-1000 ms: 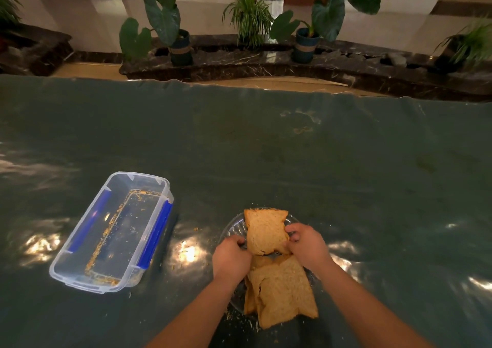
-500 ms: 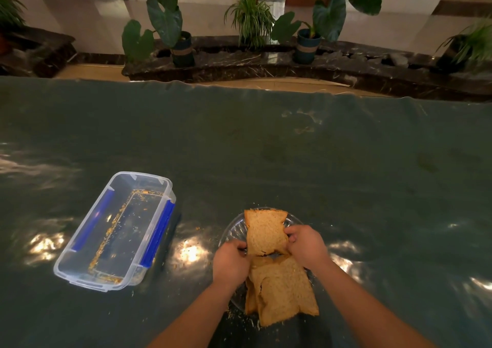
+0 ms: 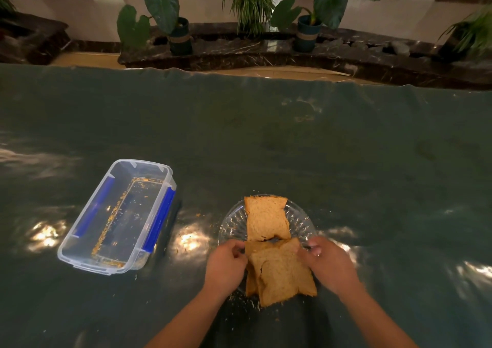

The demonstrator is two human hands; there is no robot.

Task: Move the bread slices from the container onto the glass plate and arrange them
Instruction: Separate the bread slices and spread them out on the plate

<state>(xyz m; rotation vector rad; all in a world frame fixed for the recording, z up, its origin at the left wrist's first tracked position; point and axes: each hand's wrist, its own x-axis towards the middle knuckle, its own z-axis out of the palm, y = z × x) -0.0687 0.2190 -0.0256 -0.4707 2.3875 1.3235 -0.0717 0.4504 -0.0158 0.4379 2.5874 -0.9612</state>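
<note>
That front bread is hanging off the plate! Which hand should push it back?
Probably the right hand: the front slice sticks out past the plate mostly on that side, and that hand already touches its corner.

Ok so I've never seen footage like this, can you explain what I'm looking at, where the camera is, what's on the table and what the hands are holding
There is no machine here: a person works with bare hands, and the one camera sits on their head, looking forward and down, so both forearms come in from the bottom edge. The wide lens bends the edges of the picture.

On the dark green table stands a glass plate with bread slices. One slice lies on the far half; a small stack lies on the near half and hangs over the plate's near rim. The left hand and right hand touch the stack's two far corners; whether they pinch it or just nudge it is hard to tell.

To the left is a clear container with blue clips, holding only crumbs. Potted plants stand beyond the table.
</note>
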